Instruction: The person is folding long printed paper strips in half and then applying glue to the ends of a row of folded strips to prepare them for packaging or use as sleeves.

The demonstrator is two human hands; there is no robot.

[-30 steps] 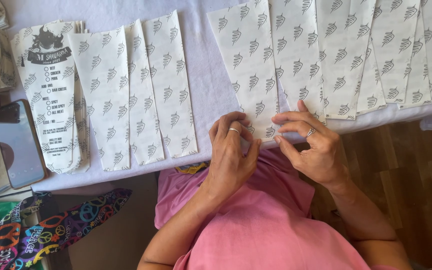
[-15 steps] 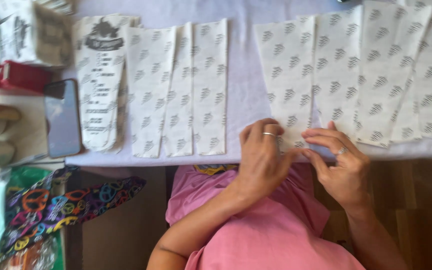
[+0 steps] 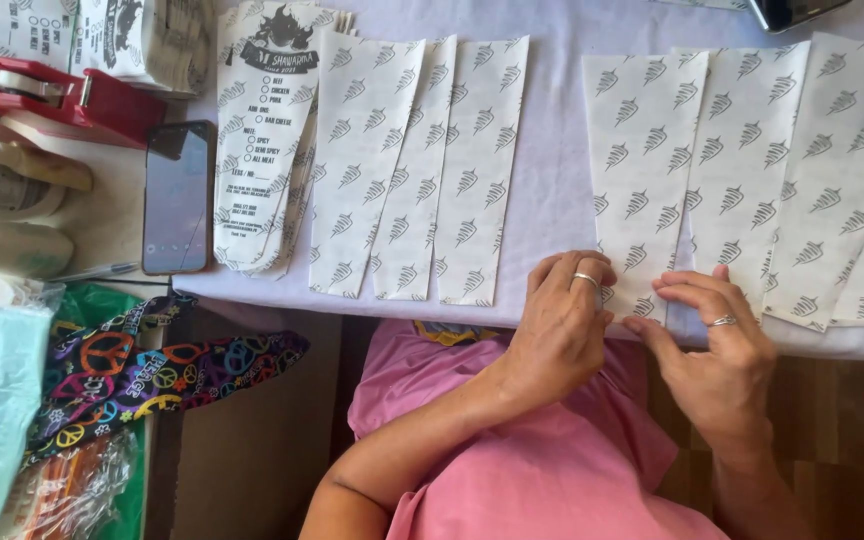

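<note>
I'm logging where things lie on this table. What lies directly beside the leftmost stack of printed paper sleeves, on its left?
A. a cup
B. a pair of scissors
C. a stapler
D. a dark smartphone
D: a dark smartphone lies flat just left of the stack of printed paper sleeves, below the red tape dispenser.

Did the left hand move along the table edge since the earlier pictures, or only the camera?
No. The left hand stays on the same paper sleeve's narrow end; only the camera shifted.

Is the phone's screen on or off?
Off. The phone lies flat at the table's left edge, and its screen is dark, showing only faint reflections, no lit picture. Neither the left hand nor the right hand touches it.
</note>
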